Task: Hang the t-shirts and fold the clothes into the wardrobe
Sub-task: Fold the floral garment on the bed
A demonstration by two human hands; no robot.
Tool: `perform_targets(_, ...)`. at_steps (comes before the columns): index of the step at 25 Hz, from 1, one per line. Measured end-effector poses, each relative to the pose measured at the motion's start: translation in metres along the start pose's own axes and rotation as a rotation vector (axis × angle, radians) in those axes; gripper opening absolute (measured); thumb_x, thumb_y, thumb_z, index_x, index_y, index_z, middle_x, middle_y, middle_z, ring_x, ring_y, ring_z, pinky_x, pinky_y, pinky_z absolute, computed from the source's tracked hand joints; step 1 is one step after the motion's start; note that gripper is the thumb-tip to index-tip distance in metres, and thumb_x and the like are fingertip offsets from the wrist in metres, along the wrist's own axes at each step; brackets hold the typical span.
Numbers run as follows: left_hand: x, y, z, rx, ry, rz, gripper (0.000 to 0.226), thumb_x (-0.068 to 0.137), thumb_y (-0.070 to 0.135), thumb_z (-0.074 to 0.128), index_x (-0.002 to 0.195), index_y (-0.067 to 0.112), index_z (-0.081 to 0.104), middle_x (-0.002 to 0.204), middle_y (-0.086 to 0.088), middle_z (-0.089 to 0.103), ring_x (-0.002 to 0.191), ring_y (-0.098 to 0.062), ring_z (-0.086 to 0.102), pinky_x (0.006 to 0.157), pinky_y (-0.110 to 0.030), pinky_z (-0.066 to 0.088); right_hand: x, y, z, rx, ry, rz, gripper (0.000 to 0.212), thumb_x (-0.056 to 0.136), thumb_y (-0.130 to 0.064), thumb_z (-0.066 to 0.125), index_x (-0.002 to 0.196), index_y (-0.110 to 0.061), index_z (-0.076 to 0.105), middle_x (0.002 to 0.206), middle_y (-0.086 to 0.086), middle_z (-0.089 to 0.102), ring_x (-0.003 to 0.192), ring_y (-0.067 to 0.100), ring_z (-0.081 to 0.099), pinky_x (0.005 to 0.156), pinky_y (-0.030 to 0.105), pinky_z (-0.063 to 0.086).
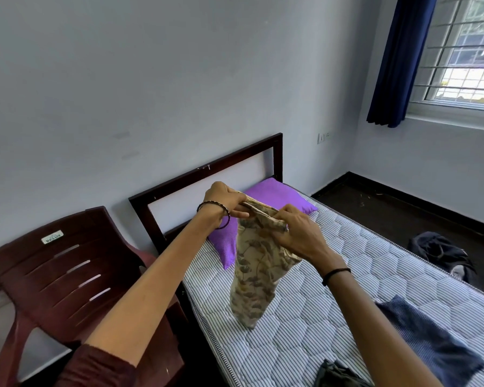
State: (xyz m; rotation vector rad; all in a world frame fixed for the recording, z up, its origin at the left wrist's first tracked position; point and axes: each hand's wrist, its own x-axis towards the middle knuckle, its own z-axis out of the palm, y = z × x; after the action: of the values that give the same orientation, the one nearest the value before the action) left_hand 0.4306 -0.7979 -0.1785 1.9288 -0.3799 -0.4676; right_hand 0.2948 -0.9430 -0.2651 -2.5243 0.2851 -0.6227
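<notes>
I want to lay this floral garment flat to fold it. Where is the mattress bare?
Bare: the striped mattress between the purple pillow and the dark blue cloth, right of the hanging beige floral garment. Crowded: the near end, where that cloth and a crumpled dark grey cloth lie.

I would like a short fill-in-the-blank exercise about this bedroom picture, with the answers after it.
1. The left hand and right hand grip the flowered garment at its ____ edge.
2. The pillow on the bed is ____ in colour.
3. The chair stands on the ____ side of the bed.
Answers: top; purple; left.
</notes>
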Motion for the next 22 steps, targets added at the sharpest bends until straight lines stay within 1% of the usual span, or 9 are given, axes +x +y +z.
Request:
perform_targets(1, 0.001, -0.001, -0.004, 0.057, -0.045, 0.029, 0.030, 0.080, 0.018, 0.080, 0.092, -0.009, 0.073, 0.082, -0.015, 0.075, 0.074, -0.027, 0.075, 0.073, -0.042, 0.062, 0.002, 0.003, 0.001, 0.021, 0.026, 0.003, 0.019, 0.086, -0.029, 0.072, 0.101, -0.017, 0.074, 0.103, -0.003, 0.064, 0.089, 0.023, 0.065, 0.066, 0.037, 0.049)
perform_targets(3, 0.005, -0.002, -0.018, 0.408, -0.113, 0.145, 0.050, 0.066, 0.046, 0.087, 0.084, 0.001, 0.076, 0.075, -0.012, 0.074, 0.068, -0.022, 0.075, 0.066, -0.037, 0.061, 0.006, 0.009, -0.002, 0.108, 0.053, -0.009, 0.013, 0.081, -0.010, 0.069, 0.091, -0.016, 0.074, 0.096, -0.003, 0.065, 0.084, 0.024, 0.064, 0.072, 0.043, 0.053)
perform_targets(6, 0.002, 0.001, -0.036, 1.145, -0.068, 0.360, 0.035, 0.069, 0.051, 0.082, 0.087, 0.022, 0.077, 0.080, -0.004, 0.071, 0.080, -0.023, 0.071, 0.065, -0.029, 0.053, 0.012, 0.015, -0.011, 0.145, 0.042, -0.066, 0.018, 0.084, -0.003, 0.071, 0.079, -0.021, 0.068, 0.084, -0.007, 0.061, 0.076, 0.018, 0.059, 0.076, 0.043, 0.053)
perform_targets(8, 0.000, 0.005, -0.043, 1.303, 0.038, 0.528, 0.028, 0.079, 0.051, 0.073, 0.097, 0.031, 0.074, 0.094, 0.001, 0.070, 0.093, -0.022, 0.065, 0.069, -0.028, 0.043, 0.015, 0.019, -0.016, 0.256, 0.054, -0.028, 0.007, 0.089, -0.008, 0.074, 0.084, -0.013, 0.074, 0.081, -0.006, 0.065, 0.075, 0.012, 0.061, 0.076, 0.030, 0.052)
perform_targets(11, 0.007, -0.005, -0.054, 1.023, -0.080, 0.593, 0.023, 0.079, 0.054, 0.074, 0.088, 0.033, 0.067, 0.088, 0.012, 0.071, 0.088, -0.011, 0.064, 0.072, -0.029, 0.048, 0.016, 0.018, -0.028, 0.353, 0.051, 0.018, 0.015, 0.094, -0.025, 0.075, 0.089, -0.011, 0.078, 0.076, -0.003, 0.072, 0.071, 0.008, 0.063, 0.070, 0.015, 0.049)
perform_targets(14, 0.016, -0.025, -0.051, 0.540, -0.263, 0.516, 0.024, 0.077, 0.030, 0.083, 0.079, 0.028, 0.058, 0.083, 0.005, 0.072, 0.079, -0.007, 0.064, 0.077, -0.033, 0.052, 0.017, 0.016, -0.035, 0.391, 0.036, 0.046, 0.017, 0.095, -0.033, 0.072, 0.086, -0.020, 0.078, 0.072, -0.002, 0.070, 0.065, 0.011, 0.062, 0.067, 0.029, 0.052)
perform_targets(18, 0.012, -0.038, -0.029, -0.113, -0.278, 0.303, 0.038, 0.077, 0.001, 0.079, 0.106, 0.014, 0.058, 0.104, -0.011, 0.069, 0.096, -0.021, 0.068, 0.079, -0.037, 0.060, 0.012, 0.012, -0.034, 0.556, 0.100, 0.124, 0.018, 0.097, -0.037, 0.069, 0.084, -0.024, 0.070, 0.082, 0.009, 0.072, 0.074, 0.035, 0.073, 0.068, 0.050, 0.059)
perform_targets(20, 0.014, -0.050, -0.020, -0.093, -0.350, 0.213, 0.043, 0.077, 0.001, 0.079, 0.117, 0.008, 0.065, 0.109, -0.015, 0.070, 0.097, -0.024, 0.068, 0.077, -0.033, 0.059, 0.009, 0.018, -0.027, 0.555, 0.108, 0.132, 0.019, 0.095, -0.043, 0.069, 0.087, -0.026, 0.068, 0.082, 0.011, 0.072, 0.074, 0.038, 0.072, 0.066, 0.051, 0.059)
perform_targets(22, 0.018, -0.062, -0.012, 0.097, -0.404, 0.200, 0.021, 0.079, 0.006, 0.080, 0.098, 0.016, 0.077, 0.086, -0.010, 0.071, 0.076, -0.020, 0.062, 0.064, -0.027, 0.050, 0.006, 0.031, -0.019, 0.574, 0.044, 0.167, 0.021, 0.088, -0.045, 0.076, 0.101, -0.030, 0.068, 0.081, 0.011, 0.070, 0.071, 0.031, 0.071, 0.067, 0.045, 0.060)
